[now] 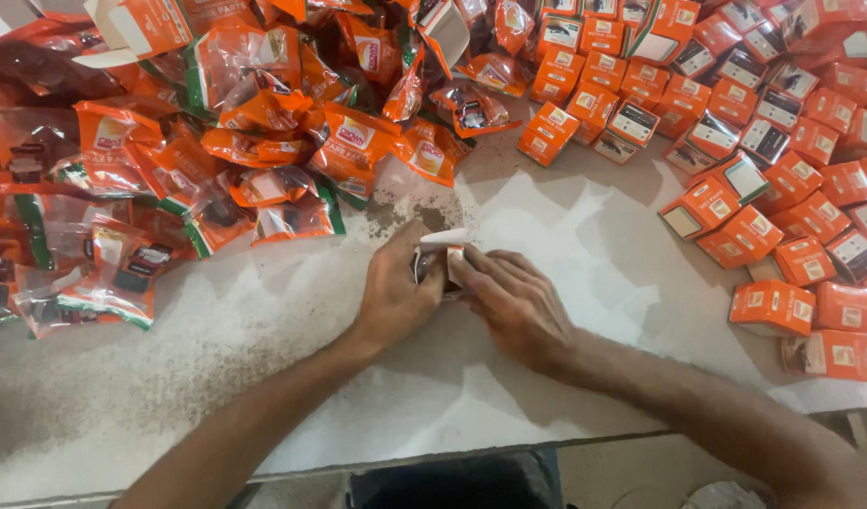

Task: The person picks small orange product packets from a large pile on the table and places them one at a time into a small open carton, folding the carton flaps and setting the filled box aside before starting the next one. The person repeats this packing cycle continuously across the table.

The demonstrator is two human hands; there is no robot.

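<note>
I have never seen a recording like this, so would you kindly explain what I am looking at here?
There is no machine here: the single picture comes from a camera worn on a person's head, looking down at their own two bare hands. The left hand and right hand together hold a small box with its white flap open, just above a pale dusty table. To the left lies a heap of orange and clear plastic pouches. To the right and top right lie many small orange boxes, apparently closed.
</note>
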